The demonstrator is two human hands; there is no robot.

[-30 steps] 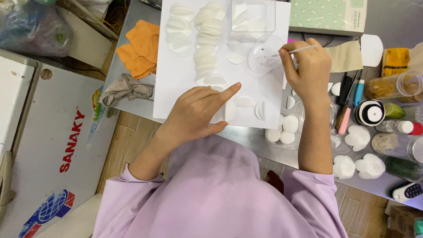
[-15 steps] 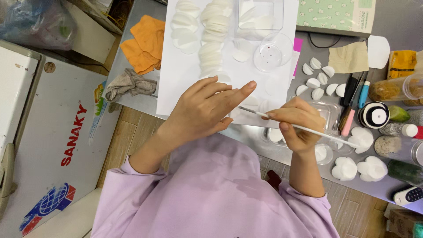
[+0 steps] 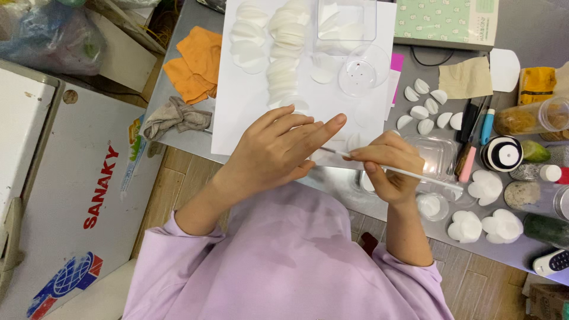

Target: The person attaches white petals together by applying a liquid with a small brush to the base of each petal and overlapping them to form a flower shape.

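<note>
My left hand (image 3: 278, 145) rests palm down on the near edge of a white sheet (image 3: 249, 101), fingers stretched toward the right. My right hand (image 3: 388, 166) pinches a thin white brush stick (image 3: 415, 173) whose tip points left and meets the left fingertips. What lies under those fingertips is hidden. Rows of white petal-shaped pieces (image 3: 284, 71) lie on the sheet, and a clear round dish (image 3: 363, 70) stands at its far right.
Orange cloths (image 3: 195, 59) and a grey rag (image 3: 175, 115) lie left of the sheet. At right are loose white petals (image 3: 427, 109), pens (image 3: 474, 127), a striped round pot (image 3: 502, 153), jars, white flower shapes (image 3: 486, 225) and a clear tray (image 3: 438, 154). A white chest freezer (image 3: 65, 195) stands left.
My right hand has come back from the clear dish to the sheet's near edge with the brush. My left hand turned its fingers toward the brush tip.
</note>
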